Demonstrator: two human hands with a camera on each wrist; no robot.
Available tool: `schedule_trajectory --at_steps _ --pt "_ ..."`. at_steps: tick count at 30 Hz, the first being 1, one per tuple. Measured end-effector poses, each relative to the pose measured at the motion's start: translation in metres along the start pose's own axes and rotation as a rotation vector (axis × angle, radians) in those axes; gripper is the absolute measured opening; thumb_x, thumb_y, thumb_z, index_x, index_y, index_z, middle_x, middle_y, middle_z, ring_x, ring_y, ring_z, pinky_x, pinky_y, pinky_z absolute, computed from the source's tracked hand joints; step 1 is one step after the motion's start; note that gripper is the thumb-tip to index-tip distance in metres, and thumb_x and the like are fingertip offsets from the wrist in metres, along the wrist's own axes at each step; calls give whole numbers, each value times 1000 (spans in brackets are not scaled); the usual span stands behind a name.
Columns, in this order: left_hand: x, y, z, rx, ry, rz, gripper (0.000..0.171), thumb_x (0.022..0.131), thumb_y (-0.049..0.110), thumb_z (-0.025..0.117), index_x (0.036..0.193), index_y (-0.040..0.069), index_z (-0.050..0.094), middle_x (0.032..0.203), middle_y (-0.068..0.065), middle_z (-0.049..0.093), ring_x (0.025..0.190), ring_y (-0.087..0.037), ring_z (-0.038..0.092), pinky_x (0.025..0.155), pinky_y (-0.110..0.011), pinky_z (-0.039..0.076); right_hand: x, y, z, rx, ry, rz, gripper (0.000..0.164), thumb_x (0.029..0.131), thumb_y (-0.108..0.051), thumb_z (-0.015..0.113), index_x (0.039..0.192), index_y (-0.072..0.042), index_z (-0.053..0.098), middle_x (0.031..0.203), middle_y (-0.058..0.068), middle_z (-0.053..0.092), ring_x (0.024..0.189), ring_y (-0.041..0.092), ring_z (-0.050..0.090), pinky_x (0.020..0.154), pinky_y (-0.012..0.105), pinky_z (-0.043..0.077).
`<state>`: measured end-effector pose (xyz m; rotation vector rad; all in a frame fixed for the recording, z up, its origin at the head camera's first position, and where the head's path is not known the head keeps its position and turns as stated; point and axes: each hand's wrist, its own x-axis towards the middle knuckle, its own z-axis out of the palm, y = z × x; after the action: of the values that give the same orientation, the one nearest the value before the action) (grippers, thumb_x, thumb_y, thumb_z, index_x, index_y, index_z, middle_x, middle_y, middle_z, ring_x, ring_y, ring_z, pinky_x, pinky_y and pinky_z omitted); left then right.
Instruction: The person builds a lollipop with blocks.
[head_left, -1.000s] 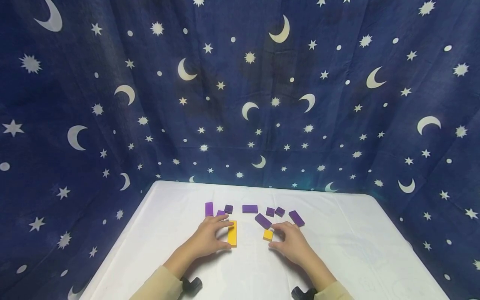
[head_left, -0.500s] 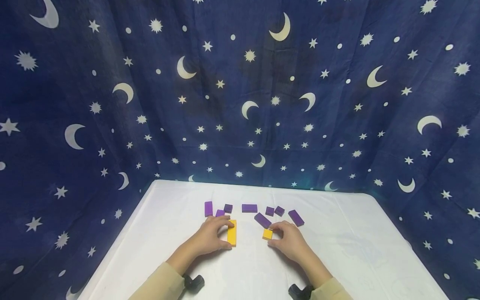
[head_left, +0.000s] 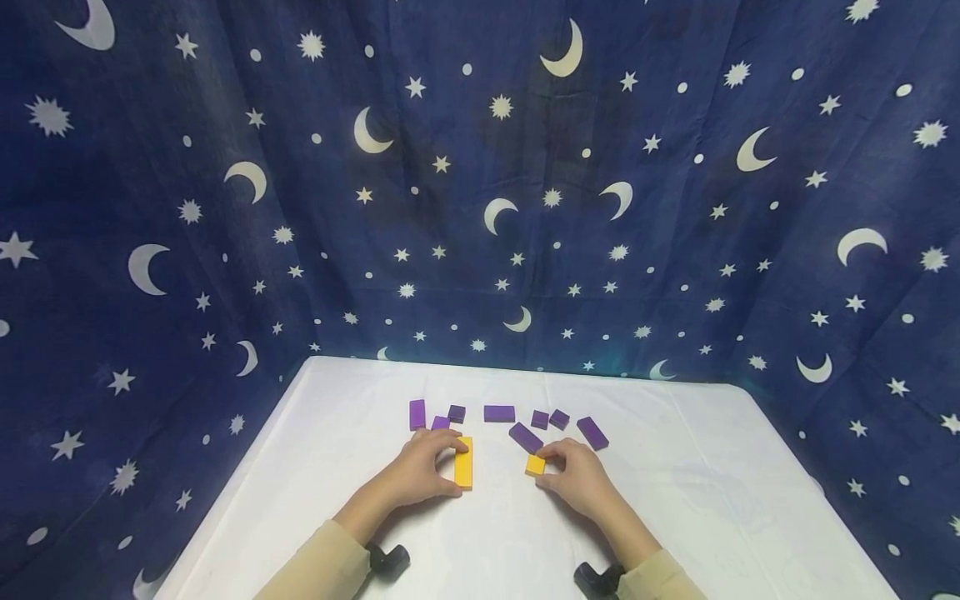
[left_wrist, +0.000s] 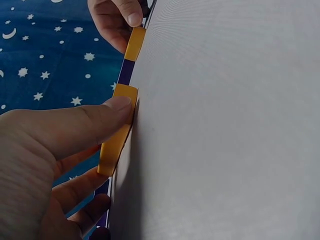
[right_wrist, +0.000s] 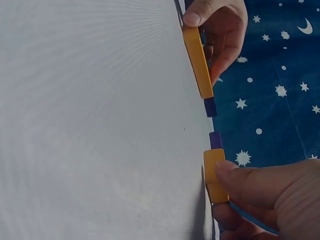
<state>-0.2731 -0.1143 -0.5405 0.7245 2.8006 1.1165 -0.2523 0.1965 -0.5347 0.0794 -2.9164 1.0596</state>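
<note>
My left hand (head_left: 416,468) holds a long yellow block (head_left: 464,464) by its ends, thumb at the near end and fingertips at the far end. In the left wrist view the thumb lies against this block (left_wrist: 117,145). My right hand (head_left: 581,477) pinches a short yellow block (head_left: 535,465) between thumb and fingers. The right wrist view shows the thumb on that block's face (right_wrist: 214,175). Both blocks are at the white tabletop, a gap between them. Just beyond the short one is a slanted purple block (head_left: 526,437).
Several purple blocks lie behind the hands, among them a long one (head_left: 498,413) in the middle, another (head_left: 592,433) at right and one (head_left: 417,415) at left. A dark blue curtain (head_left: 480,183) with moons and stars surrounds the white table (head_left: 697,500).
The right thumb and fingers have drawn in closer on the short yellow block. The left hand keeps its hold on the long block; the head view has shifted slightly.
</note>
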Motion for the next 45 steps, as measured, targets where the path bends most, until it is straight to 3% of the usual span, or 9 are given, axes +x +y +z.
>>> schedule_trajectory --at_steps 15,22,29,45 --pt "-3 2 0 -10 1 0 60 71 24 100 125 20 75 152 -5 64 145 -37 50 120 -64 41 1 1 1 36 -1 2 27 83 -11 90 108 -15 80 105 0 75 103 19 70 102 48 60" --pt "-5 4 -2 -26 3 -1 61 69 24 100 125 20 75 153 -5 63 148 -39 47 122 -65 39 1 -3 0 56 -5 10 27 84 -11 90 108 -15 80 102 0 73 96 17 66 97 47 60" --pt "-9 7 -3 -37 -7 -12 60 70 26 101 124 22 75 154 -3 62 146 -35 48 122 -63 40 1 -6 0 51 -13 11 27 84 -12 90 108 -16 80 99 -1 71 91 17 59 87 38 55" --pt "-25 18 0 -40 -51 -7 58 72 30 100 124 29 74 154 5 62 142 -27 49 121 -62 42 -3 -19 2 70 -39 -10 28 84 -14 91 110 -16 80 102 -1 72 91 16 59 85 36 55"
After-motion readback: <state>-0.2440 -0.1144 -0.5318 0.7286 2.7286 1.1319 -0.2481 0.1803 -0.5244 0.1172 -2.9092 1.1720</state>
